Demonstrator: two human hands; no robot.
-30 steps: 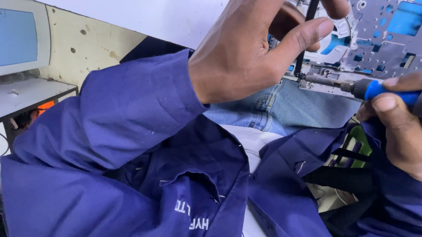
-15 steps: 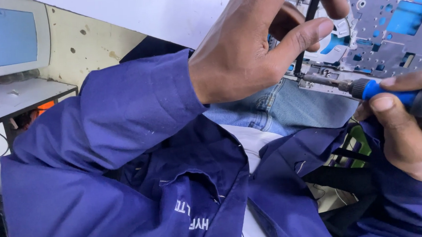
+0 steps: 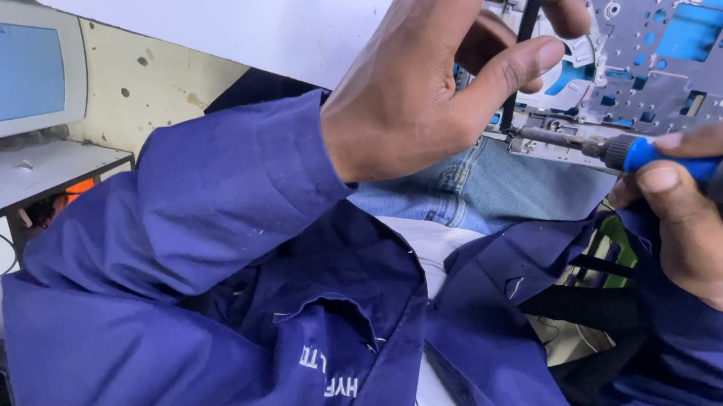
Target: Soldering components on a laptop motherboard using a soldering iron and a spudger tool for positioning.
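The left hand (image 3: 429, 82) has its grip pinched on a thin black rod-like tool (image 3: 526, 30), thumb and fingers together around it, its lower end resting at the near edge of a grey laptop chassis panel (image 3: 662, 51) that lies across the person's lap, above the jeans (image 3: 495, 191). The right hand (image 3: 706, 224) is clamped around the blue-and-black handle of a screwdriver (image 3: 626, 152), whose metal shaft runs level to a small fitting at that same panel edge, just beside the black tool's tip. Judging from the panel, the laptop is already well stripped: bare cut-outs with blue showing through, no keyboard in sight, so the work looks far along, with this edge fitting apparently not yet freed. Against the frames of a second ago, almost nothing differs; both hands keep the same holds, and the screwdriver has shifted only slightly. An old monitor (image 3: 10, 70) stands on a desk (image 3: 17, 178) at the left.
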